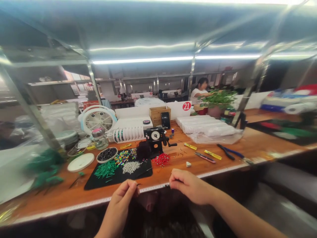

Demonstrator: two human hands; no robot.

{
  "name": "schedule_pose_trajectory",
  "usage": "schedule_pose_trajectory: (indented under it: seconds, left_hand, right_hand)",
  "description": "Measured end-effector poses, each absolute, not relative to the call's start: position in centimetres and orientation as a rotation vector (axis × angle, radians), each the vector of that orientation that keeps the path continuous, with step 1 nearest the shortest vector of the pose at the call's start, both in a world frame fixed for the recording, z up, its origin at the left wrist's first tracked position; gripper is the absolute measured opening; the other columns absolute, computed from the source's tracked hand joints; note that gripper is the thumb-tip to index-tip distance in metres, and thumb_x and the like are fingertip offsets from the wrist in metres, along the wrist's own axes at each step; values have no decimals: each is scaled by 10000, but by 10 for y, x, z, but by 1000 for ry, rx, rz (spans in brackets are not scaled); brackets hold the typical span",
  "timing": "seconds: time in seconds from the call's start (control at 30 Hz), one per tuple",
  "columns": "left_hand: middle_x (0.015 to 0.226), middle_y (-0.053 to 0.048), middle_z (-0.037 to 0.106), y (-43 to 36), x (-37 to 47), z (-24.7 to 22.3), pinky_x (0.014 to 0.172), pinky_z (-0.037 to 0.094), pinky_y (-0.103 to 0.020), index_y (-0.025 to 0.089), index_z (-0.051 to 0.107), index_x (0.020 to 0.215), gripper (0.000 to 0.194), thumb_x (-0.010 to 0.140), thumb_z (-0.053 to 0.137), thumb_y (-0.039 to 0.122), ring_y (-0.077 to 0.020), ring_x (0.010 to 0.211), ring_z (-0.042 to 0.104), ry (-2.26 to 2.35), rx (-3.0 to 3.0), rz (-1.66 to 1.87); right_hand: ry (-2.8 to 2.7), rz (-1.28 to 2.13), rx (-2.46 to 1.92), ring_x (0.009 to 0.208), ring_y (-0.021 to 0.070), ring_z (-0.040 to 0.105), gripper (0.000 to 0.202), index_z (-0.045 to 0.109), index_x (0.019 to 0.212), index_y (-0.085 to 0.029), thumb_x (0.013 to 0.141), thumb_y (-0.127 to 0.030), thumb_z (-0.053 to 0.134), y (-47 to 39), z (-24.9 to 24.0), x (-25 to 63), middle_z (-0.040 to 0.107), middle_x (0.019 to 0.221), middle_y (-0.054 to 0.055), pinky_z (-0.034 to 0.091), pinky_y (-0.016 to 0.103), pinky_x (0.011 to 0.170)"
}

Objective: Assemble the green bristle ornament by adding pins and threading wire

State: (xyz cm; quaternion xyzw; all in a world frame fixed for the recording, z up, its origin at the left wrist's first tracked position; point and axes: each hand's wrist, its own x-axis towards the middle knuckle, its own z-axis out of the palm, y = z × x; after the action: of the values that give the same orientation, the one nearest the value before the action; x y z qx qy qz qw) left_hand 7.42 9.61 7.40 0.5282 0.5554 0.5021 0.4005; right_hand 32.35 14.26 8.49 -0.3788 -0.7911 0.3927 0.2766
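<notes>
At the front edge of the bench, my left hand [123, 195] pinches thumb against forefinger. A short, thin dark strand [139, 184] sticks out of that pinch. To the right and apart from it, my right hand [185, 185] is closed, with a small dark bit [167, 185] showing at its fingertips. Whether one strand joins the two hands cannot be made out. Behind them lies a black mat [91, 181] with green tube-like pieces [106, 170], silver-grey beads [131, 167] and multicoloured beads [122, 158]. Red beads [161, 160] are heaped beside it.
A black hand-crank machine with a dial [155, 136] stands behind the mat. Pliers [226, 152], a pink-handled tool [205, 157] and yellow cutters [213, 154] lie to the right. A fan [97, 120], a white lid [81, 162] and a bowl of black pieces [107, 155] stand left.
</notes>
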Motion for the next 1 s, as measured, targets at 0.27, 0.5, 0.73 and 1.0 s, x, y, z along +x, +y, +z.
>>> schedule_pose_trajectory:
  seconds: [0.27,0.5,0.73,1.0]
  left_hand:
    - [924,-65,686,104,66,92,844,419,-338,224,691,929,304,849,469,416,-241,918,581,1640,2015,1148]
    - [876,-39,677,111,114,110,791,464,-304,226,696,870,192,738,644,357,-216,867,607,1452,2093,833]
    - [657,-24,662,111,116,120,537,418,-231,168,638,705,187,780,550,315,-156,589,588,1345,1778,666]
    - [728,-82,714,117,117,116,594,450,-263,176,577,791,251,778,570,427,-190,642,636,1126,1482,723]
  right_hand:
    - [-2124,1008,-1024,659,100,473,194,508,752,-179,895,-295,444,137,111,322,543,695,-32,352,210,609]
    - [-2234,933,-1015,653,102,509,211,586,758,-172,869,-324,491,142,109,301,603,706,-17,339,207,577]
    - [-2213,1133,-1034,624,100,477,273,652,781,-150,782,-420,615,154,108,325,579,675,-14,325,205,551]
    - [-1385,1563,-713,446,69,306,435,590,728,-152,841,-557,483,159,81,316,401,503,-34,161,205,418]
